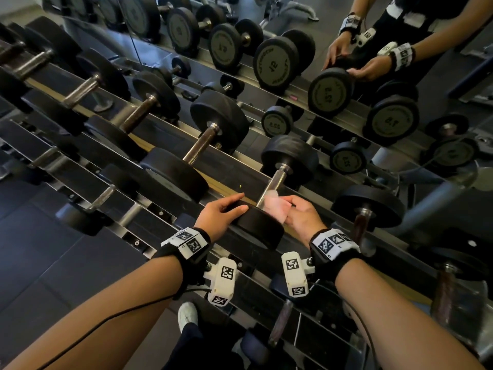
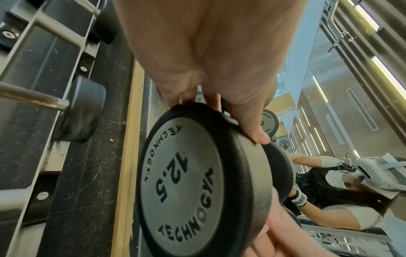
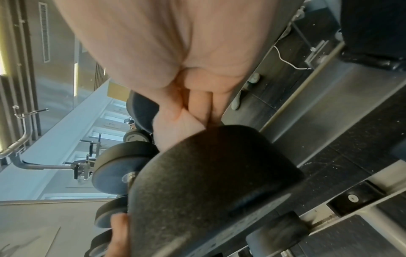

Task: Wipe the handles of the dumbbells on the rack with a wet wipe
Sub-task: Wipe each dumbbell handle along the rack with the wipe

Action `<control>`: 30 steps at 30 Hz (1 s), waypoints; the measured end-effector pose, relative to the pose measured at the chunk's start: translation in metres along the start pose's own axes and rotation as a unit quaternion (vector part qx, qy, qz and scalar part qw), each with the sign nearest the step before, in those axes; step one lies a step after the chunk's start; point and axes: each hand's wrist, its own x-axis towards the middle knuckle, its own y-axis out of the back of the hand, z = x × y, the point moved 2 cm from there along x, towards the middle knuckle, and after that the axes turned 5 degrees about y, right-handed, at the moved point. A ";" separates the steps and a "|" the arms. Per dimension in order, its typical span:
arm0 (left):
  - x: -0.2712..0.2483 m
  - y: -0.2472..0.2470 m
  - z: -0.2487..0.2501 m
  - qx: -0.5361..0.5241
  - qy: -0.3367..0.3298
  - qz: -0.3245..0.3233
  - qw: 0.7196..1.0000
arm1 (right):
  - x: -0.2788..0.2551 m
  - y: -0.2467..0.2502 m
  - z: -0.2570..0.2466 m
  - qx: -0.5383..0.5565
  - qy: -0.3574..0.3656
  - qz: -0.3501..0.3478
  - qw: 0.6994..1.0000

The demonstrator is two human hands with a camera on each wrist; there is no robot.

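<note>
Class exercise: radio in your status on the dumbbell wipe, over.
Left hand steadies the near weight head. Right hand holds wipe against the handle at its near end. Nothing in the way.

wet wipe [image 1: 274,209] motion-blurred, handle [image 1: 273,185] partly hidden

Both forearms are bare, with no sleeves. Each wrist wears a black band [image 1: 176,259] topped by a white strap printed with black square fiducial codes. A white, boxy wrist camera [image 1: 222,280] hangs beneath the left hand [image 1: 218,216] at lower centre; its twin [image 1: 294,273] sits beside the right hand [image 1: 302,216]. A thin black cable [image 1: 106,320] trails along the left forearm. Dark trousers and a white shoe [image 1: 187,315] show at bottom centre.
</note>
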 end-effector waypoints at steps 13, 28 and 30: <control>-0.029 0.013 0.008 0.123 0.000 -0.005 0.992 | -0.075 0.040 -0.030 0.306 -0.016 0.153 0.940; -0.101 -0.064 -0.120 0.086 0.029 -0.089 0.992 | -0.215 0.008 0.144 0.241 -0.144 0.213 0.936; -0.099 -0.083 -0.143 0.099 0.065 -0.114 0.986 | -0.216 0.005 0.179 0.239 -0.189 0.213 0.928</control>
